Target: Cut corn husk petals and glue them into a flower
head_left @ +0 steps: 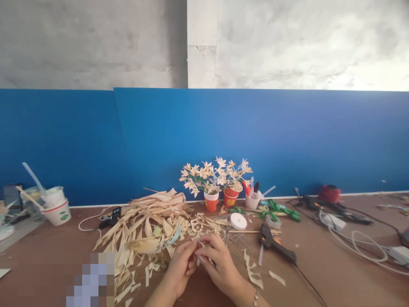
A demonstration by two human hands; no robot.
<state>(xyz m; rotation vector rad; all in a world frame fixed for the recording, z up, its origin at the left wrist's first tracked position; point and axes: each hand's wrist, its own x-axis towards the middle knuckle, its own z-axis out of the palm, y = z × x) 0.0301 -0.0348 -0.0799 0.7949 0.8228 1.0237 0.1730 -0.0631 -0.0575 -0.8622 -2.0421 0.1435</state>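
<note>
My left hand (pixel 181 266) and my right hand (pixel 217 264) meet low in the middle of the view, above the brown table. Their fingers are pinched together around a small, thin whitish piece (pixel 200 251), mostly hidden by the fingertips. Just beyond and to the left lies a heap of dry tan husks (pixel 150 217) with cut scraps about it. Pale star-shaped flowers (pixel 207 172) stand in red paper cups (pixel 211 203) behind the hands. A white round roll (pixel 238 221) lies behind my right hand.
A black glue gun (pixel 276 244) with its cord lies to the right, near thin wires. Green ribbon (pixel 281 209) and a cup of pens (pixel 252 201) are at the back. White cables (pixel 358 247) run at far right; a white cup (pixel 57 213) stands left, before a blue partition (pixel 191 128).
</note>
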